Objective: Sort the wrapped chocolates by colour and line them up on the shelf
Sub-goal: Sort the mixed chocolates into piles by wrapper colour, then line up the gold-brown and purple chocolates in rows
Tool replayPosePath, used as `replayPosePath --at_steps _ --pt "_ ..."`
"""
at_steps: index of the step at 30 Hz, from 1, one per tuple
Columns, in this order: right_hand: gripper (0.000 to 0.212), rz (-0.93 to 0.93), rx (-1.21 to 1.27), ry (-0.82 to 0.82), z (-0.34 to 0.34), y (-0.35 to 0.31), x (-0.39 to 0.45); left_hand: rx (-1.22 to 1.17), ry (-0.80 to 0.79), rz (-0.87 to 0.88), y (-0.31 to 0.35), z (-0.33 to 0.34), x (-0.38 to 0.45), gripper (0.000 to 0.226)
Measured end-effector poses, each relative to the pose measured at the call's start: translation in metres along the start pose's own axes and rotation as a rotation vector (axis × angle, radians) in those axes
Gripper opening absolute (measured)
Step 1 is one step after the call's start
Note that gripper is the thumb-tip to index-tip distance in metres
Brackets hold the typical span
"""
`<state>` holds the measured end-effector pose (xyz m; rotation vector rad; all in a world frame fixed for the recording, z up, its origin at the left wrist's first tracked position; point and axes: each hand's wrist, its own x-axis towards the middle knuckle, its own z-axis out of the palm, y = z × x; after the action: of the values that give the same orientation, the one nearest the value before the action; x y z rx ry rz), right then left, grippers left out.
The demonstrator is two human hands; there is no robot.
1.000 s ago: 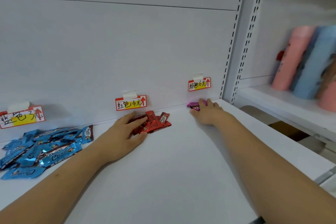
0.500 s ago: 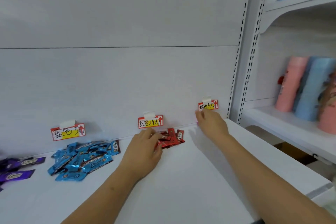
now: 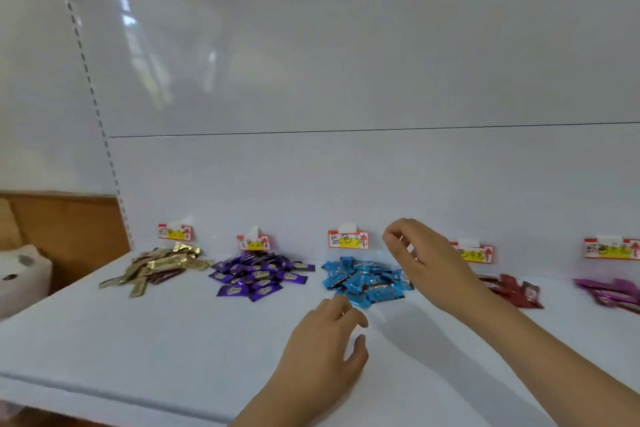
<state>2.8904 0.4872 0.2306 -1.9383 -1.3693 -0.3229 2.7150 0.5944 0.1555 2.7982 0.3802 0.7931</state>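
Note:
Five piles of wrapped chocolates lie along the back of the white shelf (image 3: pixel 138 340): gold (image 3: pixel 156 267), purple (image 3: pixel 258 276), blue (image 3: pixel 363 279), red (image 3: pixel 512 291) and pink (image 3: pixel 613 291). A red-and-yellow price tag hangs on the back wall above each pile. My left hand (image 3: pixel 329 340) hovers low over the shelf, its fingertips at the front edge of the blue pile, fingers loosely bent, holding nothing. My right hand (image 3: pixel 422 260) is raised above the right side of the blue pile, fingers loosely curled and empty.
At the far left stands a white pack of paper rolls (image 3: pixel 20 274) against a brown wooden panel (image 3: pixel 69 225). A perforated upright (image 3: pixel 97 114) marks the shelf's left end. The shelf's front edge (image 3: pixel 104 395) runs along the bottom left.
The view has swung left, bringing the gold and purple piles into sight. My left hand left the red pile and my right hand left the pink pile; both are now at the blue pile.

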Motion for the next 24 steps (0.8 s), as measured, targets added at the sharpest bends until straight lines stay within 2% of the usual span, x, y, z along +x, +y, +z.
replayPosePath --at_steps 6,11,14,18,21,24 --pt "0.037 -0.184 0.072 -0.21 0.064 -0.072 0.022 0.124 0.083 -0.232 -0.089 -0.041 -0.058 0.033" --pt "0.041 -0.313 0.098 -0.259 0.144 -0.111 0.04 0.267 0.141 -0.458 -0.176 -0.076 -0.088 0.035" --pt "0.034 -0.318 0.108 -0.262 0.202 -0.133 0.057 0.302 0.12 -0.596 -0.243 -0.096 -0.09 0.043" --pt "0.043 -0.246 0.061 -0.331 0.281 -0.164 0.097 0.391 0.008 -0.719 -0.337 -0.12 -0.083 0.057" --pt "0.042 -0.198 -0.009 -0.327 0.334 -0.182 0.135 0.364 -0.042 -0.841 -0.38 -0.126 -0.075 0.062" --pt "0.053 -0.207 -0.089 -0.378 0.384 -0.197 0.168 0.375 -0.087 -0.795 -0.392 -0.121 -0.074 0.06"
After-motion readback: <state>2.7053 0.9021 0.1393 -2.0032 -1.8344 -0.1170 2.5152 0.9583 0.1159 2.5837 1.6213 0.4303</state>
